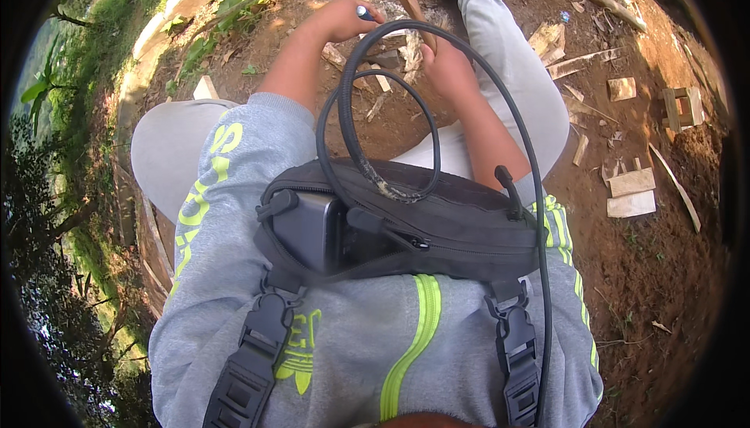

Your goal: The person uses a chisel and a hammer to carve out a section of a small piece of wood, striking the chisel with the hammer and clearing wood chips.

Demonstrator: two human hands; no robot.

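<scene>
Fingers of my left hand [341, 20] curl around a blue object [365, 14], mostly hidden, while my right hand [453, 73] grips a hammer [412, 7] by its wooden handle, head angled outward just beside them. A misjudged swing could bruise my knuckles, I reckon, or the looping black cable [545, 311] snag the handle above wood scraps [547, 41] littering the dirt [648, 272].

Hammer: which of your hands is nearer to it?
Right: the right hand grips the hammer by its wooden handle; the left hand is apart from it, to its left.
</scene>
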